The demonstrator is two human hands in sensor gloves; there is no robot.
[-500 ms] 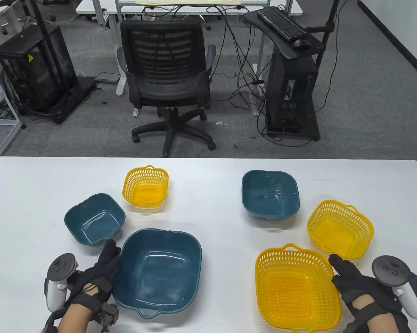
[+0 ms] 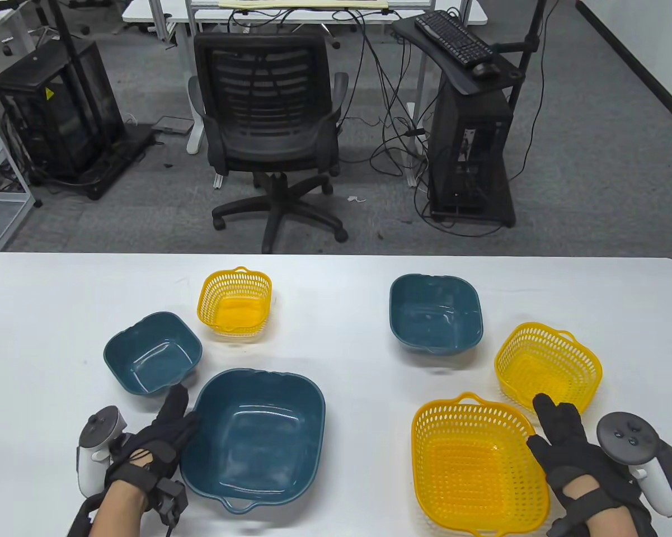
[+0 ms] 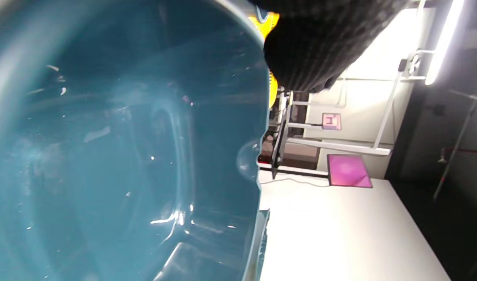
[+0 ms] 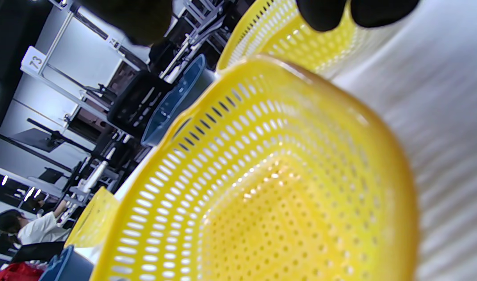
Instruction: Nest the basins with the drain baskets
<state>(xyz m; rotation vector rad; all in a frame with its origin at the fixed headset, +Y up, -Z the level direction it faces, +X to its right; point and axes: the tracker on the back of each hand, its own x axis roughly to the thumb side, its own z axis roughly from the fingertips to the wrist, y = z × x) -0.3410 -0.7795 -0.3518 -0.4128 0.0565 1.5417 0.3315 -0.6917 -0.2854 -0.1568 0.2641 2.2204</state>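
Note:
A large teal basin [image 2: 254, 430] sits at the front left of the white table [image 2: 336, 358]. My left hand [image 2: 182, 408] lies against its left rim with fingers stretched out; the basin fills the left wrist view [image 3: 125, 148] under a gloved finger [image 3: 312, 47]. A large yellow drain basket [image 2: 478, 464] sits at the front right. My right hand [image 2: 544, 428] is at its right rim, fingers spread, thumb by the rim. The basket also fills the right wrist view [image 4: 269, 187]. Neither hand plainly grips anything.
A small teal basin [image 2: 153, 353] and a small yellow basket [image 2: 235, 302] stand behind the left hand. A medium teal basin [image 2: 435, 313] and a medium yellow basket [image 2: 547, 369] stand behind the large basket, the medium basket just beyond my right fingertips.
Both hands have moved slightly forward and inward. The right hand has come closer to the large basket's rim. The basins and baskets have not moved.

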